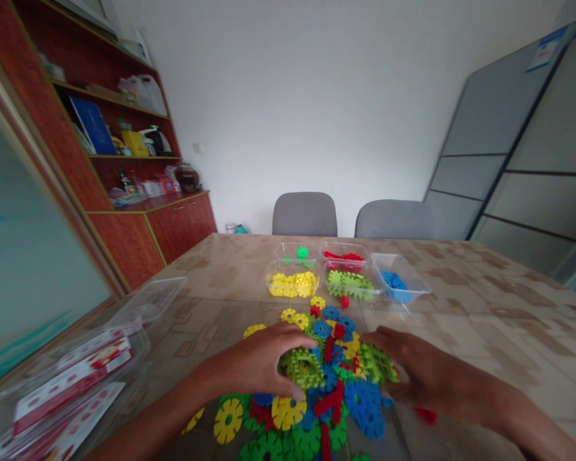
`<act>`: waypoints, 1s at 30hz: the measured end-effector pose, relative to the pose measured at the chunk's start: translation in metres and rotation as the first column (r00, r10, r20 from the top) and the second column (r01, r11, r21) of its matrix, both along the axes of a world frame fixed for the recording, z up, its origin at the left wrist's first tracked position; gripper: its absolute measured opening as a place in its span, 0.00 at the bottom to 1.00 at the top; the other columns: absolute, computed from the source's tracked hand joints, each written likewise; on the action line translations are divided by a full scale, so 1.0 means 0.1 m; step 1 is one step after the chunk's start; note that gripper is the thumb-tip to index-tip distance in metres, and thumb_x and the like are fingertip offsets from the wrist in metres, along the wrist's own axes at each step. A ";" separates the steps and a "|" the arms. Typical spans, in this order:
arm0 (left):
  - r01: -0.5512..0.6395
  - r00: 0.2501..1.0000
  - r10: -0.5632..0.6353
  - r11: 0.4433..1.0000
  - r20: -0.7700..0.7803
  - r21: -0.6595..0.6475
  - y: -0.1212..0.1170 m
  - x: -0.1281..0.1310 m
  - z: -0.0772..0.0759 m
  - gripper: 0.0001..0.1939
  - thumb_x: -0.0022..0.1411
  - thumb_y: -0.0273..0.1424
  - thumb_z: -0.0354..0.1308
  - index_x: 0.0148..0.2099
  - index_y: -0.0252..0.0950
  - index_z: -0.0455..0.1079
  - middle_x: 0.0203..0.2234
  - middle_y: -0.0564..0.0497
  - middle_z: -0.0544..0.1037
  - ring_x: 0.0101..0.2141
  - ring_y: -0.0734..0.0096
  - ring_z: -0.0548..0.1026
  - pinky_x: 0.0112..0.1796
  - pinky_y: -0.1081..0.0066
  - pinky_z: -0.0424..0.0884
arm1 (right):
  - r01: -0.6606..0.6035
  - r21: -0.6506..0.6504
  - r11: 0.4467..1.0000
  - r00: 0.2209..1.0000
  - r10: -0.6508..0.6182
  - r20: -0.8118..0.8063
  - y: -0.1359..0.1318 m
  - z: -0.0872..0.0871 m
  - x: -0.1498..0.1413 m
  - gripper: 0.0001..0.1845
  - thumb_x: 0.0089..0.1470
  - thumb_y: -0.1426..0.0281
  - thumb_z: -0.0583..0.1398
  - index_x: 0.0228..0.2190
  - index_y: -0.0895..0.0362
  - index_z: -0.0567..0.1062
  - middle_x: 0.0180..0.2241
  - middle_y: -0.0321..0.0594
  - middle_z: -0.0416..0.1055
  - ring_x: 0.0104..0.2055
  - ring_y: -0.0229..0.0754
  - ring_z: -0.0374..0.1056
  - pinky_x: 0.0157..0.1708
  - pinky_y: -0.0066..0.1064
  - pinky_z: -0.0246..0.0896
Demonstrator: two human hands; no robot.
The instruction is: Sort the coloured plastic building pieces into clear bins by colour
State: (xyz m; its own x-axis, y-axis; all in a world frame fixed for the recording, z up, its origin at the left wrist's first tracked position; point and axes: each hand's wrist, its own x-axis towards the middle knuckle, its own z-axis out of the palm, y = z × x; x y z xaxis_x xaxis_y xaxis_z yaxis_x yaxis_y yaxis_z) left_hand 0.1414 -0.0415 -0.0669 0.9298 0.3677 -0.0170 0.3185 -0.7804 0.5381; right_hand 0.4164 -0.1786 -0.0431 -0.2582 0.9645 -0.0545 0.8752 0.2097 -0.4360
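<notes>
My left hand [266,355] curves thumb and fingers round a light green notched plastic block [307,371] with a hollow in its side. On the other side of the heap, my right hand [408,362] grips another light green notched piece [375,363]; its fingers partly hide it. Between and below the hands lies a mixed heap of plastic building pieces. Among them are yellow slotted discs [288,413], blue slotted discs [363,406], green slotted discs [269,445] and red strips [329,403].
Behind the heap stand clear tubs: one with yellow discs [295,283], one with light green pieces [350,283], one with blue pieces [396,286], others with red strips [343,257] and green pieces [302,253]. Clear lids and packaging [72,381] lie at left. Two grey chairs [304,214] stand beyond the table.
</notes>
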 end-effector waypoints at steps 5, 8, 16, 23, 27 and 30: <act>-0.080 0.997 0.079 0.991 0.016 0.108 -0.07 0.05 -0.02 0.26 0.57 0.37 0.64 0.57 0.44 0.66 0.50 0.49 0.72 0.51 0.58 0.70 0.51 0.63 0.64 | -0.020 0.029 0.999 1.000 0.021 -0.019 0.01 -0.08 0.05 0.31 0.49 0.70 0.61 0.56 0.50 0.67 0.52 0.43 0.70 0.53 0.52 0.66 0.51 0.41 0.63; -0.049 0.998 0.042 0.987 0.048 0.152 -0.12 0.07 -0.02 0.27 0.55 0.39 0.66 0.56 0.43 0.67 0.51 0.49 0.72 0.52 0.58 0.69 0.52 0.64 0.63 | -0.015 0.025 1.000 1.000 0.015 -0.020 0.01 -0.08 0.05 0.31 0.49 0.70 0.61 0.56 0.52 0.68 0.52 0.44 0.71 0.53 0.53 0.66 0.51 0.41 0.63; -0.068 0.998 0.064 0.978 0.027 0.196 -0.28 0.11 0.00 0.24 0.56 0.32 0.62 0.56 0.43 0.67 0.48 0.47 0.74 0.47 0.56 0.72 0.48 0.61 0.67 | -0.019 0.054 0.998 0.998 0.022 -0.055 0.01 -0.04 0.02 0.30 0.48 0.71 0.61 0.54 0.50 0.69 0.50 0.43 0.72 0.51 0.52 0.68 0.50 0.39 0.65; -0.269 0.934 0.320 0.923 0.161 -0.277 -0.08 0.10 -0.15 0.18 0.65 0.31 0.47 0.54 0.36 0.67 0.39 0.48 0.77 0.27 0.71 0.76 0.27 0.75 0.71 | 0.017 0.019 1.000 0.998 -0.016 -0.059 0.01 -0.01 0.00 0.29 0.48 0.70 0.62 0.54 0.51 0.70 0.52 0.44 0.71 0.52 0.53 0.67 0.51 0.40 0.64; -0.330 0.919 0.342 0.939 0.196 -0.094 0.00 0.11 -0.22 0.19 0.61 0.24 0.47 0.52 0.36 0.69 0.41 0.47 0.78 0.38 0.65 0.77 0.39 0.70 0.72 | 0.010 0.020 1.000 0.998 -0.009 -0.065 0.00 -0.04 0.02 0.29 0.48 0.71 0.62 0.54 0.50 0.70 0.51 0.42 0.72 0.51 0.52 0.68 0.50 0.39 0.64; -0.310 0.938 0.296 0.949 0.180 0.052 -0.02 0.10 -0.18 0.17 0.61 0.24 0.51 0.51 0.38 0.71 0.46 0.48 0.77 0.47 0.62 0.74 0.48 0.66 0.67 | -0.008 0.034 0.999 0.997 0.010 -0.072 0.01 -0.06 0.03 0.31 0.48 0.72 0.62 0.55 0.49 0.69 0.51 0.42 0.72 0.50 0.51 0.68 0.49 0.39 0.65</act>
State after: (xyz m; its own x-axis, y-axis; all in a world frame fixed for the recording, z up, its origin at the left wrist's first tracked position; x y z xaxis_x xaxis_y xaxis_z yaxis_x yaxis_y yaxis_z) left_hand 0.1517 -0.0436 -0.0852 0.7609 0.6262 0.1698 0.4569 -0.7030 0.5451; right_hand 0.4197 -0.1776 -0.0494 -0.2689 0.9632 -0.0029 0.8398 0.2330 -0.4903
